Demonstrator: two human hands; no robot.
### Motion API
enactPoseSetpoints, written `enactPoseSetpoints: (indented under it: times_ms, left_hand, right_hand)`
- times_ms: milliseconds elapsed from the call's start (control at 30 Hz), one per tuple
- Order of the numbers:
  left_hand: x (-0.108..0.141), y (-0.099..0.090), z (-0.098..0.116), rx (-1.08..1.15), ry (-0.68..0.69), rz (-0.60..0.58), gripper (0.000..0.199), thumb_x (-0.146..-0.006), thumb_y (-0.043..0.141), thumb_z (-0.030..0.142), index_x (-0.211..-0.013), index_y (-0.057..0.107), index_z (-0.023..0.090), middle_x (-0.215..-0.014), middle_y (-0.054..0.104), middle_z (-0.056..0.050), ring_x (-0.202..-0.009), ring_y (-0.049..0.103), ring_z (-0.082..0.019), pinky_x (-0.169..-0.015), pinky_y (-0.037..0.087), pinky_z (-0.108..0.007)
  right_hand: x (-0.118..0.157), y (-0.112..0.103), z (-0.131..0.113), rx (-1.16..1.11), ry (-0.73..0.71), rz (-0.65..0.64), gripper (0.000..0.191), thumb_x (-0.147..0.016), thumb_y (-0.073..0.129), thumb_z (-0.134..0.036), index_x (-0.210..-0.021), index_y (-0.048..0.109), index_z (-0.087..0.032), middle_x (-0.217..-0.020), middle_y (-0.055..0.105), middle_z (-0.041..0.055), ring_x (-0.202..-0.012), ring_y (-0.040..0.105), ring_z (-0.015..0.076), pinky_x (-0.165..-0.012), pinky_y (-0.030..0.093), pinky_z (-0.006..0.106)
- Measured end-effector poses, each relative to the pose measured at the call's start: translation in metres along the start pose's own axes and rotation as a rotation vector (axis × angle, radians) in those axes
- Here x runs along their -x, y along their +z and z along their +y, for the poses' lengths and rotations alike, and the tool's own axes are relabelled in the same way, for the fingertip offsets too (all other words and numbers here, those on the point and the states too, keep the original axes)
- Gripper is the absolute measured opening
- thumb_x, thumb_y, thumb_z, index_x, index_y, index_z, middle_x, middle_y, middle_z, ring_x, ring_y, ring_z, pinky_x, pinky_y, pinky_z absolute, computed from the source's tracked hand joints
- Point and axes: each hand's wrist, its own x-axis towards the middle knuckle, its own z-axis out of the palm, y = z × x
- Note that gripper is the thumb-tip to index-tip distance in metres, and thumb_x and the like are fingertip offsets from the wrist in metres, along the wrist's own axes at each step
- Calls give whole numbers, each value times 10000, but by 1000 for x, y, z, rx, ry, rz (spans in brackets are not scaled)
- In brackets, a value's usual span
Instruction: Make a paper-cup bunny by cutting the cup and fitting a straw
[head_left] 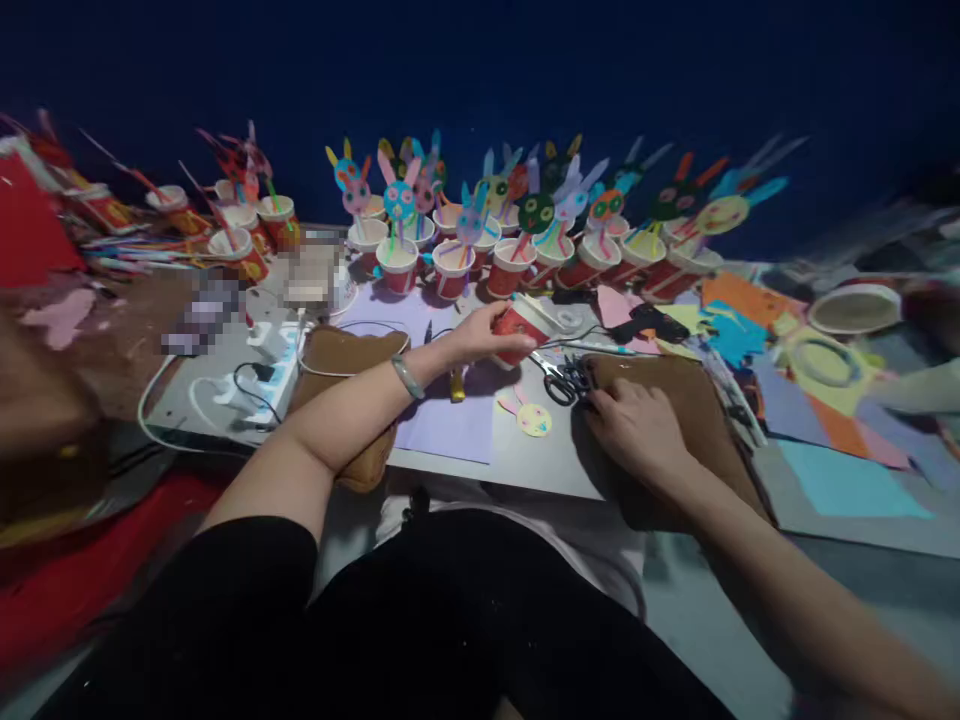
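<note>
A red paper cup (517, 330) lies tilted in my left hand (487, 335), whose fingers are wrapped round it above the purple sheet (450, 425). My right hand (634, 420) is at the black-handled scissors (559, 382), its fingertips by their handles; whether it grips them is hard to make out. Between my hands a yellow paper rabbit face (535, 419) with pink ears lies flat on the table. A yellow-ended tool (457, 385) rests on the purple sheet below my left wrist.
Rows of red cups (397, 265) with paper rabbits stand along the back. A power strip (277, 380) with cables lies left, a brown pad (675, 380) right. Coloured paper (847, 480) and a tape roll (825, 360) are farther right.
</note>
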Motion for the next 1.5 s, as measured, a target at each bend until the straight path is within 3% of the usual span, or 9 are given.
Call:
enactPoseSetpoints:
  times_ms: [567, 833, 967, 1100, 1200, 1333, 1367, 1400, 1500]
  left_hand:
    - [2, 3, 7, -17, -23, 11, 697, -519, 976, 510, -1023, 661, 147, -999, 721, -88, -927, 669, -213, -867, 549, -368]
    - [2, 2, 4, 3, -23, -4, 682, -531, 989, 481, -1035, 673, 147, -1007, 735, -87, -918, 679, -200, -843, 552, -341]
    - [2, -1, -2, -20, 2, -16, 709, -603, 965, 539, -1113, 682, 134, -1054, 750, -98, -935, 702, -205, -841, 546, -332]
    - [0, -1, -4, -18, -1, 7, 731, -581, 974, 590, -1071, 687, 129, -986, 728, -68, -881, 677, -177, -807, 527, -310]
    - [-1, 0, -1, 46, -19, 39, 723, -535, 996, 574, -1016, 680, 138, -962, 726, -62, -853, 656, -155, -815, 525, -308]
    - [-1, 1, 1, 136, -45, 77, 709, -541, 992, 555, -1018, 661, 149, -980, 756, -77, -863, 682, -165, -852, 543, -333]
    - [-1, 0, 1, 153, -43, 94, 707, -541, 990, 544, -1025, 656, 151, -990, 762, -77, -874, 689, -170, -862, 544, -336]
    - [-1, 0, 1, 165, -39, 108, 705, -539, 989, 530, -1030, 652, 153, -997, 768, -76, -884, 696, -174, -870, 545, -336]
    - [-1, 0, 2, 200, -19, 106, 699, -540, 980, 485, -1062, 652, 157, -1036, 793, -86, -925, 730, -199, -893, 551, -341]
  right_hand:
    - [-7, 4, 9, -67, -23, -5, 324, -988, 569, -337, -1140, 734, -104, -1132, 702, 201, -1077, 707, 367, -868, 428, 414]
    - [-3, -4, 9, -138, 68, 132, 271, -980, 552, -320, -1137, 680, -140, -1132, 739, 197, -922, 706, 320, -654, 362, 359]
    - [0, -14, 17, -270, 120, 207, 163, -956, 586, -357, -936, 625, -200, -1041, 762, 172, -847, 696, 291, -629, 329, 351]
    - [5, -29, 37, -559, 95, 349, 269, -828, 665, -424, -705, 504, -248, -651, 616, 53, -611, 556, 202, -625, 370, 342]
    - [1, -45, 54, -801, 117, 540, 255, -801, 689, -445, -702, 552, -253, -561, 533, -9, -509, 471, 154, -563, 365, 324]
    - [-30, -68, 67, -1378, 182, 1224, 465, -719, 821, -568, -722, 456, -279, -592, 515, -49, -471, 515, 128, -478, 376, 287]
    - [-40, -72, 67, -1558, 133, 1300, 529, -651, 852, -594, -720, 431, -281, -621, 509, -58, -478, 516, 115, -464, 400, 275]
    - [-50, -74, 66, -1737, 119, 1267, 554, -577, 893, -535, -713, 424, -274, -644, 515, -64, -509, 539, 103, -473, 437, 258]
    - [-73, -73, 51, -2158, 188, 862, 356, -572, 837, -303, -714, 520, -225, -723, 602, -33, -613, 623, 77, -565, 569, 213]
